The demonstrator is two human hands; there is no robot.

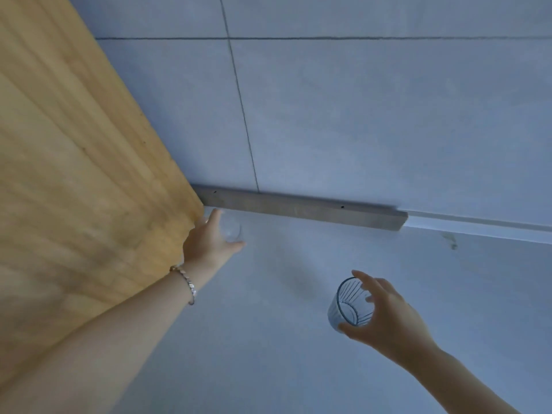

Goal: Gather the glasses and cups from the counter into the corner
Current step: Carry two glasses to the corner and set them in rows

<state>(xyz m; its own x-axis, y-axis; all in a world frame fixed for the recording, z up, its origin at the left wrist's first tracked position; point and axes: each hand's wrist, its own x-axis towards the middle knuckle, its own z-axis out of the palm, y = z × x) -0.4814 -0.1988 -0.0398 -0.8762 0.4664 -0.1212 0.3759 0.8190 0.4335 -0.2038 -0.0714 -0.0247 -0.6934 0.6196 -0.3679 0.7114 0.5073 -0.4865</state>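
My left hand (209, 239) reaches into the corner where the wooden panel meets the tiled wall, its fingers curled around a small clear glass (231, 230) that stands on the pale counter (268, 339). My right hand (388, 315) holds a ribbed bluish glass (349, 303) by its rim and side, tilted with its mouth toward me, above the counter to the right of the corner. A beaded bracelet circles my left wrist.
A tall wooden panel (74, 174) fills the left side. A grey tiled wall (358, 115) stands behind the counter, with a grey strip (298, 209) along its base. A small dark mark (454, 245) sits on the counter at the right.
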